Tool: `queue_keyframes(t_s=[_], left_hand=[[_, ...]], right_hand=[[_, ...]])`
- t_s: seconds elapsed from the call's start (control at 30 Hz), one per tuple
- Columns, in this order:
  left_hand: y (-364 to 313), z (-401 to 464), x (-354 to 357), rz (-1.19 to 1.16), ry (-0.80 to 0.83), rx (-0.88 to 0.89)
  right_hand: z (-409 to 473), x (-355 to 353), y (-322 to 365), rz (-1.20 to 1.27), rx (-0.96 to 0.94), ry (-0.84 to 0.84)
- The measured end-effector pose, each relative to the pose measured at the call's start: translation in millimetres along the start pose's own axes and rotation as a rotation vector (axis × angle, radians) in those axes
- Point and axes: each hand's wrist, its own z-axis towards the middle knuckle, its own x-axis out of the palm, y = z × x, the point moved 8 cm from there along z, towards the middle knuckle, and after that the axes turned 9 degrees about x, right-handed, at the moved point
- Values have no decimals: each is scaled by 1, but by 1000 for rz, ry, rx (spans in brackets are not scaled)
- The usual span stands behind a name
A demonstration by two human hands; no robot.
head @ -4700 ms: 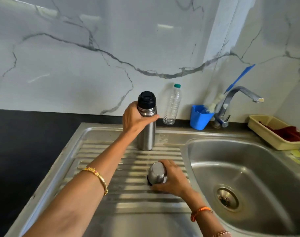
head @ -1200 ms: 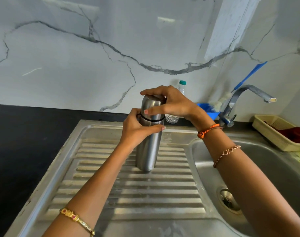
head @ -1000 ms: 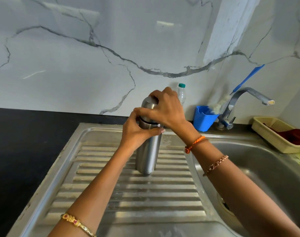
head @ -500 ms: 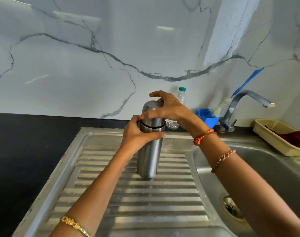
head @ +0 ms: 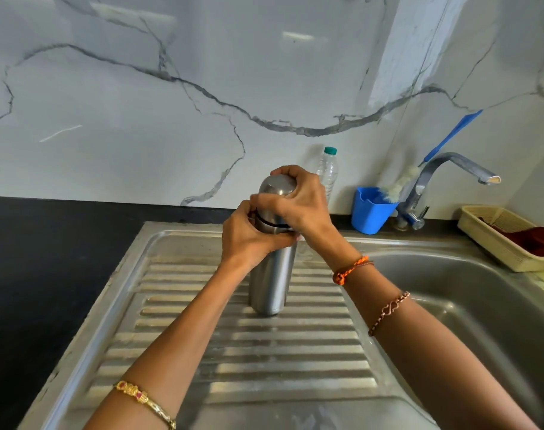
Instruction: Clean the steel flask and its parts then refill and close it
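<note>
The tall cylindrical steel flask point(head: 272, 274) stands upright on the ribbed stainless-steel drainboard point(head: 249, 352). The left hand point(head: 249, 240) grips its upper body; the right hand point(head: 298, 203) wraps its fingers round the domed steel cap point(head: 275, 187) on top. Behind the flask at 1 o'clock stands a clear plastic bottle with a green cap point(head: 328, 169), then a blue plastic tub point(head: 370, 211) and a curved metal tap point(head: 435, 181). At 3 o'clock lies the steel sink basin point(head: 481, 305), with a beige basket point(head: 497, 240) on its far rim. Black countertop point(head: 47, 274) spreads at 9 o'clock; veined white marble wall point(head: 171, 88) rises behind.
</note>
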Motion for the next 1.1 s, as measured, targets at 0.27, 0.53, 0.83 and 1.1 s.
queue_keyframes(t_s=[0.27,0.53,0.83,1.1], left_hand=[[0,-6,0,-21,47,-10],[-4,-14,-8,-104,-98,-30],[3,-17,-22,-119,-105,-18],[5,-32,-18,-179,-201,57]], right_hand=[[-10,-17,-97,872,404,181],[-73,49,-141,-42,311,122],[-74,58,-129,-181,263,59],[-83,53,-139,-31,279,115]])
